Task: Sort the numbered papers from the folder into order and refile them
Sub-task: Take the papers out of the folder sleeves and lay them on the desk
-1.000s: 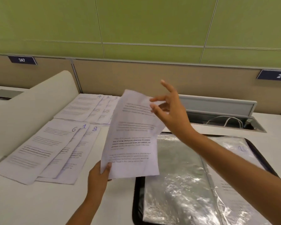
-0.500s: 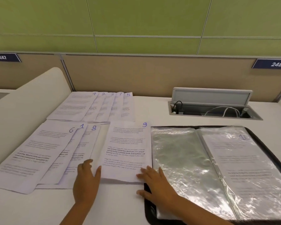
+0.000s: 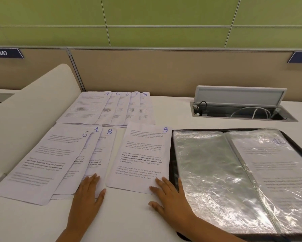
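Note:
Paper 9 (image 3: 143, 154) lies flat on the desk just left of the open black folder (image 3: 293, 147). My right hand (image 3: 171, 199) rests flat on its lower right corner, fingers spread. My left hand (image 3: 87, 194) lies flat on the bottom edge of paper 8 (image 3: 103, 154), which overlaps papers 1 (image 3: 91, 147) and 6 (image 3: 47, 163). A back row (image 3: 108, 109) shows papers 4, 2, 3, 7, 5 fanned out. Inside the folder, an empty plastic sleeve (image 3: 204, 172) is on the left and paper 10 (image 3: 276, 168) sits in the right sleeve.
An open cable hatch (image 3: 241, 109) with wires sits in the desk behind the folder. A cream curved divider (image 3: 24, 105) rises along the left. A beige partition wall (image 3: 164, 70) closes the desk's far side.
Paper 9 went from held in the air by both hands to lying flat on the desk. Both hands now press flat on the papers; my left hand shifted onto paper 8.

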